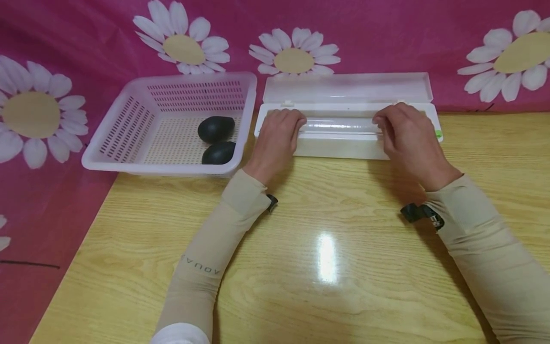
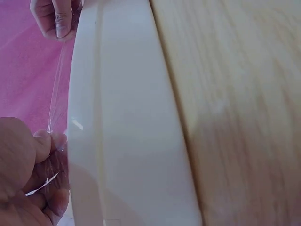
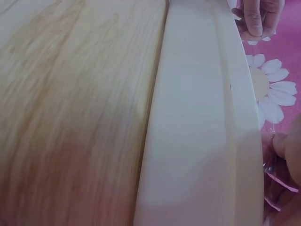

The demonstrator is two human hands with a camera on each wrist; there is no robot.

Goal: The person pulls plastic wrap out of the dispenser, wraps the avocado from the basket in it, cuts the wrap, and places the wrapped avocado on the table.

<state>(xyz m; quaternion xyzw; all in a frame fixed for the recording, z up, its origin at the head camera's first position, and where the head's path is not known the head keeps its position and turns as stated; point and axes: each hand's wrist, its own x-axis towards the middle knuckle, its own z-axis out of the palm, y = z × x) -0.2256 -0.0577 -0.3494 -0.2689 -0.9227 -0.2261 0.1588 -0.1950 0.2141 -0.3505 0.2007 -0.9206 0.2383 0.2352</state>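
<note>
A long white box (image 1: 343, 149) is sitting on the wooden tabletop (image 1: 279, 306), and its hinged lid (image 1: 347, 87) is standing open along the box's back edge. A roll of clear film (image 1: 339, 126) is lying lengthwise inside the box, its shiny surface showing between the two hands. The left hand (image 1: 277, 141) is reaching over the left part of the box; in the left wrist view, its thumb and fingers are pinching the clear film. The right hand (image 1: 412, 145) is reaching over the right part of the box, its bent fingers and thumb also pinching the film. A thin, creased stretch of film is running between the two hands, along the box. A small green piece (image 1: 438, 134) is showing at the box's right end.

Just left of the box, a pale plastic basket (image 1: 159, 167) with slotted sides is resting; two dark oval items (image 1: 216, 129) are lying in it, near the wall closest to the box. In front of the box, beige sleeves (image 1: 206, 243) are covering both forearms, the left one bearing dark lettering, and a small black device (image 1: 414, 213) is sitting at each wrist. Behind the box, a pink cloth (image 1: 386, 43) with large white daisies is hanging.
</note>
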